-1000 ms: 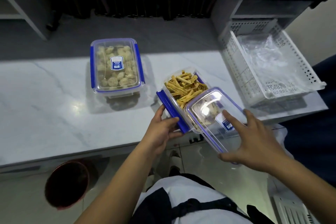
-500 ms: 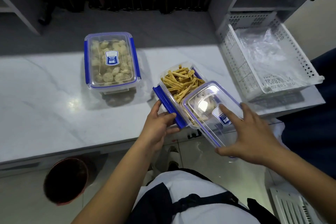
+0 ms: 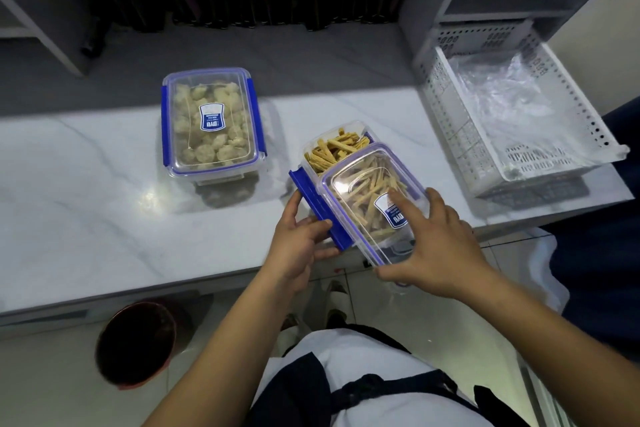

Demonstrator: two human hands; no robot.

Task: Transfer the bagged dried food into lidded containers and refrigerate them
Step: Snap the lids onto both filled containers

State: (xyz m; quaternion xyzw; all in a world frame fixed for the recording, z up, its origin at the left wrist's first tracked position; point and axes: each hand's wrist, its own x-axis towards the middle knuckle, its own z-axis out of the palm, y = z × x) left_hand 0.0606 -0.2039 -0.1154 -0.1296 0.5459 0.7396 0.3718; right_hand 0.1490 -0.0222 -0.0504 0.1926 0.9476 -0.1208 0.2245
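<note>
A clear container (image 3: 334,152) filled with yellow dried strips sits near the front edge of the marble counter (image 3: 86,184). Its clear lid (image 3: 370,194) with blue latches and a blue label lies over the near two thirds of it, leaving the far end uncovered. My left hand (image 3: 299,248) grips the blue latch on the container's left side. My right hand (image 3: 433,246) holds the lid's near end, fingers spread on top. A second container (image 3: 211,123) of pale dried pieces stands closed with its lid on, to the left and farther back.
A white perforated basket (image 3: 446,114) holding crumpled clear plastic bags (image 3: 498,104) sits at the counter's right end. A dark red bin (image 3: 136,343) stands on the floor below the counter edge. Dark shelving runs along the back.
The lid has slid forward from the near edge over more of the strip container. My right hand moved with it; my left hand stayed on the blue latch.
</note>
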